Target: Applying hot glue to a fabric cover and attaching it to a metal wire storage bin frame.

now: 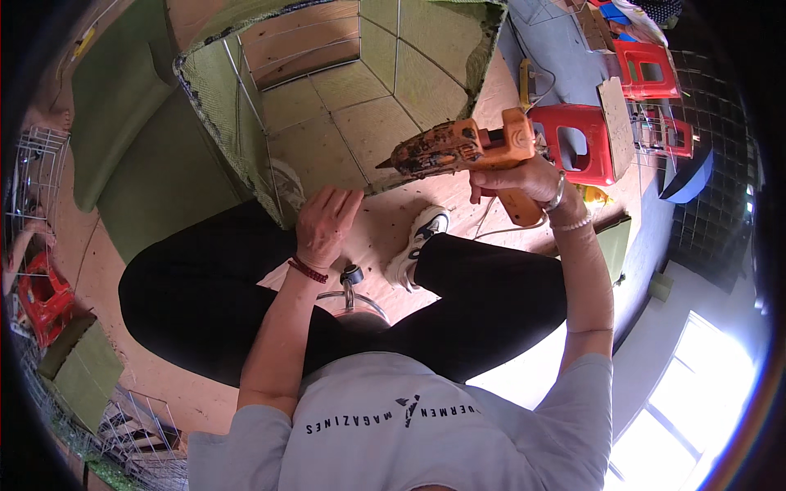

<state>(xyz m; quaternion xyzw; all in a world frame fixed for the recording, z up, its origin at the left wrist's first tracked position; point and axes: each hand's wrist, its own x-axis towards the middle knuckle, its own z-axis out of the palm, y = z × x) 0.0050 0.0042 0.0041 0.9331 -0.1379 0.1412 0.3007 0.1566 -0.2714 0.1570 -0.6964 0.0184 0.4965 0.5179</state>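
My right hand [530, 182] is wrapped around the handle of an orange hot glue gun [501, 147]. The gun's front is blackened and crusted, and its nozzle points left over the near rim of a large green wire-framed basket [232, 135]. That basket lies tilted in front of me with its opening turned my way; green woven fabric lines its walls over thin metal wires. At its near edge, my left hand [326, 222] bends its fingers over the rim and holds it. The fingertips sit a short way left of and below the nozzle.
Green sheet material [168, 176] lies at the left. Red plastic stools [577, 143] stand to the right, near a brown board [616, 123]. Wire frames [41, 168] and another red stool [45, 299] are at the far left. A pale cord [512, 231] trails from the gun.
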